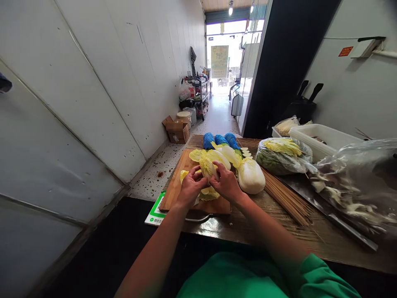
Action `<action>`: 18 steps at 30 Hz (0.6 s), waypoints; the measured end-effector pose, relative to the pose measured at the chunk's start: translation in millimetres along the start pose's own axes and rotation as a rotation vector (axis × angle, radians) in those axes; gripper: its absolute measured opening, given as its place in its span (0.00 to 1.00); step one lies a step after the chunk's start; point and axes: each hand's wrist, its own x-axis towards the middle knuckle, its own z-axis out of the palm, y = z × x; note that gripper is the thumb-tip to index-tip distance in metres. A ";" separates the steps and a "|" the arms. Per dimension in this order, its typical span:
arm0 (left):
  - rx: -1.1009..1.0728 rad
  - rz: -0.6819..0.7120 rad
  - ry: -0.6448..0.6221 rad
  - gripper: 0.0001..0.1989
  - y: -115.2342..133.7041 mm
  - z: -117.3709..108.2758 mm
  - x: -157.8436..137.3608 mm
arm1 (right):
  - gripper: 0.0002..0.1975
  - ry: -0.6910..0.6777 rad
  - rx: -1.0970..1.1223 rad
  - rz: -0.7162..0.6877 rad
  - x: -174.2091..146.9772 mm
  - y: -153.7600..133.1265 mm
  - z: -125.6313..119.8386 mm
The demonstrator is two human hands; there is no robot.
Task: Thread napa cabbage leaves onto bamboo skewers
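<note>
Between both hands, above the wooden cutting board (176, 182), is a curled yellow-white napa cabbage leaf (207, 166). My left hand (191, 186) grips it from the left with closed fingers. From the right, my right hand (228, 182) pinches its edge. Loose cabbage leaves (209, 193) lie on the board beneath the hands, partly covered by them. More pale leaves (228, 155) are spread just beyond. To the right of my right hand sits a large napa cabbage head (252, 177).
Blue-netted produce (220, 140) and light slices (246, 153) lie at the back. On the right are wooden skewers (287, 194), a long knife (350, 231), a bag of greens (281, 155), a white tub (322, 136) and a mushroom bag (359, 186). A green-white sign (153, 213) is left.
</note>
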 end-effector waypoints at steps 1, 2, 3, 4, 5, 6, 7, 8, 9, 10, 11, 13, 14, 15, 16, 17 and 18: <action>0.000 -0.007 0.014 0.29 1.0 0.0 0.1 | 0.26 -0.007 -0.027 -0.013 0.0 0.0 -0.8; 0.000 -0.018 0.031 0.29 2.1 -0.4 0.4 | 0.26 -0.009 -0.057 -0.022 0.3 0.4 -1.7; -0.001 -0.040 0.043 0.29 3.5 -1.5 0.9 | 0.27 -0.006 -0.089 -0.025 0.8 1.4 -2.7; -0.006 -0.074 0.045 0.28 5.2 -3.0 1.5 | 0.27 0.002 -0.122 -0.023 1.7 3.2 -3.7; -0.014 -0.115 0.044 0.28 7.0 -4.9 2.0 | 0.27 0.013 -0.156 -0.014 2.9 5.7 -4.8; -0.026 -0.160 0.040 0.27 9.0 -7.0 2.4 | 0.27 0.025 -0.188 -0.003 4.3 8.9 -5.8; -0.040 -0.206 0.033 0.25 11.1 -9.2 2.6 | 0.26 0.032 -0.218 0.005 5.9 12.5 -6.7; -0.053 -0.253 0.027 0.22 13.4 -11.4 2.5 | 0.25 0.034 -0.245 0.009 7.4 16.4 -7.4; -0.066 -0.299 0.023 0.19 15.7 -13.5 2.1 | 0.23 0.032 -0.269 0.011 8.9 20.4 -7.8; -0.079 -0.341 0.021 0.16 18.0 -15.4 1.4 | 0.22 0.028 -0.289 0.010 10.2 24.1 -8.0; -0.093 -0.377 0.020 0.13 20.3 -17.1 0.5 | 0.21 0.024 -0.308 0.009 11.3 27.4 -7.9; -0.131 -0.412 0.027 0.09 23.9 -19.9 -1.4 | 0.19 0.017 -0.337 0.007 12.6 31.7 -7.0; -0.155 -0.405 0.034 0.09 25.0 -21.0 -2.2 | 0.19 0.008 -0.344 -0.001 12.8 32.4 -6.3; -0.177 -0.384 0.042 0.10 25.3 -21.9 -2.6 | 0.19 -0.011 -0.347 -0.020 12.7 32.0 -5.4; -0.194 -0.354 0.050 0.12 24.8 -22.5 -2.6 | 0.18 -0.039 -0.346 -0.049 12.4 30.7 -4.6; -0.205 -0.322 0.057 0.14 23.5 -22.8 -2.4 | 0.16 -0.069 -0.343 -0.082 11.8 28.6 -4.0; -0.209 -0.290 0.059 0.16 21.5 -22.8 -1.9 | 0.15 -0.094 -0.339 -0.113 11.1 26.0 -3.8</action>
